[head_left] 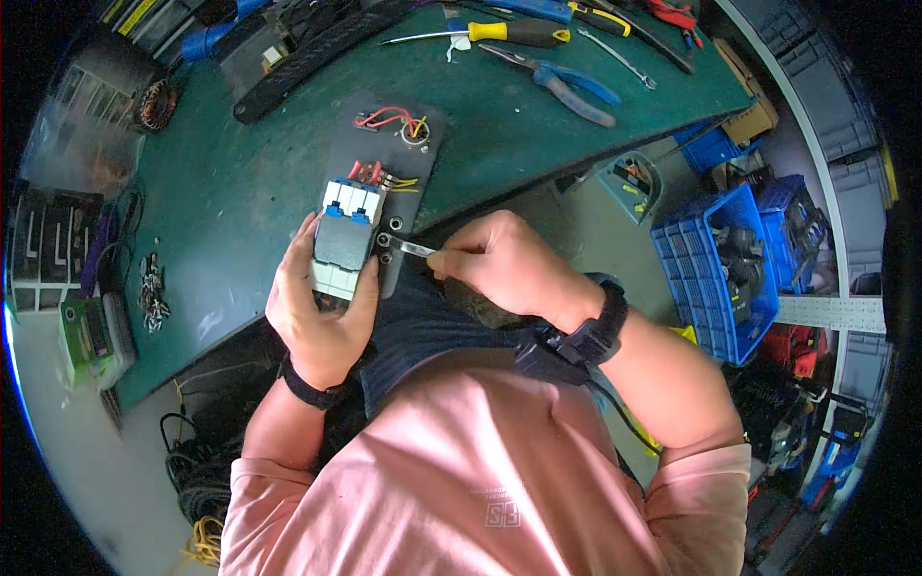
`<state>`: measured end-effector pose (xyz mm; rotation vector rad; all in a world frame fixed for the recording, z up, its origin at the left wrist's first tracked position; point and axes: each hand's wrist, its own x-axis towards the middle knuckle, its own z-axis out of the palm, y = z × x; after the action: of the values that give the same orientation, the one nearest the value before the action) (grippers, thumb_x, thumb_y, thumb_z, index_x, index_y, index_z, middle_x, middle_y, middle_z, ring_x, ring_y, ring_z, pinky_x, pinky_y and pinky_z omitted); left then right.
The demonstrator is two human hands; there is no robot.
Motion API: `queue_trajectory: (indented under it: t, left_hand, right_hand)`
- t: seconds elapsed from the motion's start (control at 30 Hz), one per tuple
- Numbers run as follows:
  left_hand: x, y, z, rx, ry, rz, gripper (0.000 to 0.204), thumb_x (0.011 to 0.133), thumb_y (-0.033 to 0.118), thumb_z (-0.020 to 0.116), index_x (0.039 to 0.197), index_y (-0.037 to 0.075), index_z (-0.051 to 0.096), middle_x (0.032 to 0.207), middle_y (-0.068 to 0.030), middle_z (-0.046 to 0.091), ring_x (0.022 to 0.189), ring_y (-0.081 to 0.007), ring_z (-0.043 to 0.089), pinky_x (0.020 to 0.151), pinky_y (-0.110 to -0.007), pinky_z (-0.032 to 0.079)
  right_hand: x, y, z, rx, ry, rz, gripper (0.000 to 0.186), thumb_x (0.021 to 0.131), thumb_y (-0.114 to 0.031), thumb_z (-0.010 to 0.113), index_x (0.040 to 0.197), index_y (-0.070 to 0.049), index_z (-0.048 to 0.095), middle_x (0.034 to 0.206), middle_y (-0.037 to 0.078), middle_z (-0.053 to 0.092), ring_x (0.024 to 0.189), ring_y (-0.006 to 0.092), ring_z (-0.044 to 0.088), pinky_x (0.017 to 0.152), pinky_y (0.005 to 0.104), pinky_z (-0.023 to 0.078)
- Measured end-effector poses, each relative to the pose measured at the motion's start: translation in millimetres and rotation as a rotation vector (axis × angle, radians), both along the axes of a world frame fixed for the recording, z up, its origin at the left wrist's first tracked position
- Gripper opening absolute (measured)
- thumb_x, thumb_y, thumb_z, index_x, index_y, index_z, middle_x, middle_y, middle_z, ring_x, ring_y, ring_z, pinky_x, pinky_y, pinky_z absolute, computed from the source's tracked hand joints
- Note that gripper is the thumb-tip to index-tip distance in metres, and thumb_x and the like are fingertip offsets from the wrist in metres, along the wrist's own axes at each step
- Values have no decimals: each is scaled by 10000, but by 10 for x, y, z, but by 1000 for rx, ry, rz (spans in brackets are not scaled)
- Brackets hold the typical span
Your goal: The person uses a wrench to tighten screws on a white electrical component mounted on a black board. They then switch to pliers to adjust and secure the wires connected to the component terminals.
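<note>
My left hand (pixel 322 322) is closed around the lower part of a grey and white electrical module (pixel 344 240) with blue clips. The module sits on a dark grey plate (pixel 355 144) that overhangs the bench's near edge. In my right hand (pixel 514 264), a small silver wrench (pixel 415 249) is pinched between thumb and fingers. Its tip reaches a group of nuts (pixel 384 239) beside the module; whether it grips one is too small to tell. Red and yellow wires (pixel 389 115) come out of a round fitting at the plate's far end.
On the green bench (pixel 230 202) lie a yellow-handled screwdriver (pixel 519 34), blue-handled pliers (pixel 567 84) and another wrench (pixel 619 60). Small metal parts (pixel 154 293) lie at the left. Blue crates (pixel 715 274) stand low on the right, near a shelf.
</note>
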<state>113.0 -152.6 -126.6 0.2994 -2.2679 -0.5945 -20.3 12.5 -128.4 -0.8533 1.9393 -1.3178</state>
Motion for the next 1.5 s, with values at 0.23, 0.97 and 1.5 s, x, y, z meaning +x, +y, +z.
queue_trajectory:
  t: [0.23, 0.97, 1.5]
  left_hand:
    - [-9, -37, 40, -21, -19, -33, 577, 666, 58, 791, 1156, -56, 510, 1126, -273, 625, 1028, -381, 643, 897, -403, 499]
    - [-38, -46, 157, 143, -105, 112, 508, 692, 91, 781, 1130, -21, 550, 943, -176, 664, 890, -255, 670, 806, -331, 506]
    - [-171, 0, 304, 271, -70, 137, 422, 732, 128, 758, 1078, -68, 618, 957, -143, 678, 874, -227, 650, 806, -331, 498]
  right_hand:
    - [-209, -29, 240, 201, 125, 102, 226, 825, -212, 676, 846, 9, 719, 738, 167, 688, 618, 172, 617, 624, 326, 487]
    - [89, 592, 572, -278, -355, -94, 278, 905, 23, 471, 1134, 20, 628, 1012, 100, 686, 944, 148, 655, 746, 242, 515]
    - [164, 843, 418, -435, -520, 245, 715, 814, -163, 712, 1419, -20, 358, 1407, 121, 454, 1328, 213, 411, 1028, 373, 377]
